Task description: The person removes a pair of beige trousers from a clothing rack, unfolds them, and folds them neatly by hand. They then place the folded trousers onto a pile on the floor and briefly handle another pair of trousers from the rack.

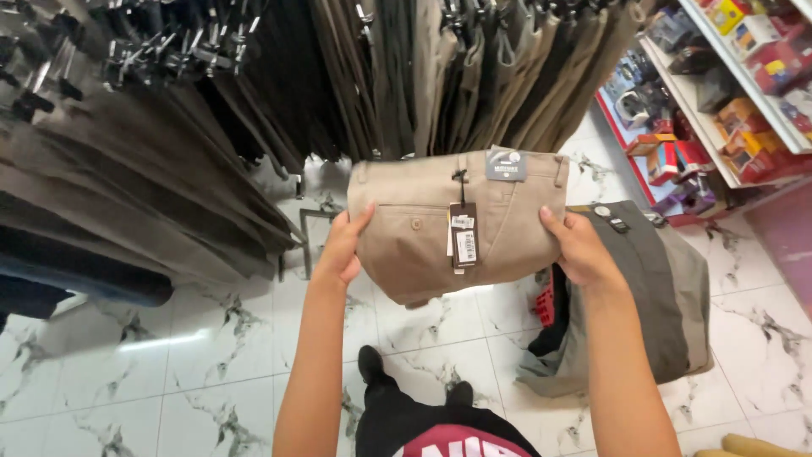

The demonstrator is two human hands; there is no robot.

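Left hand [341, 250]: grips tan trousers [457, 224] at their left edge.
Right hand [578, 247]: grips their right edge.
Behind: hanging trousers [474, 76].
Below right: trouser pile [651, 288].

Bare forearms; black shirt [440, 432]; black shoes [370, 362]

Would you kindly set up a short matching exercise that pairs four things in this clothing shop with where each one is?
Things:
1. folded beige trousers
2. pile of grey and olive trousers
3. hanging trousers
4. boxed goods

Places:
A. on shelves at far right
B. between left hand and right hand
C. on the floor at right
D. on the rack above

Pairs: 1-B, 2-C, 3-D, 4-A
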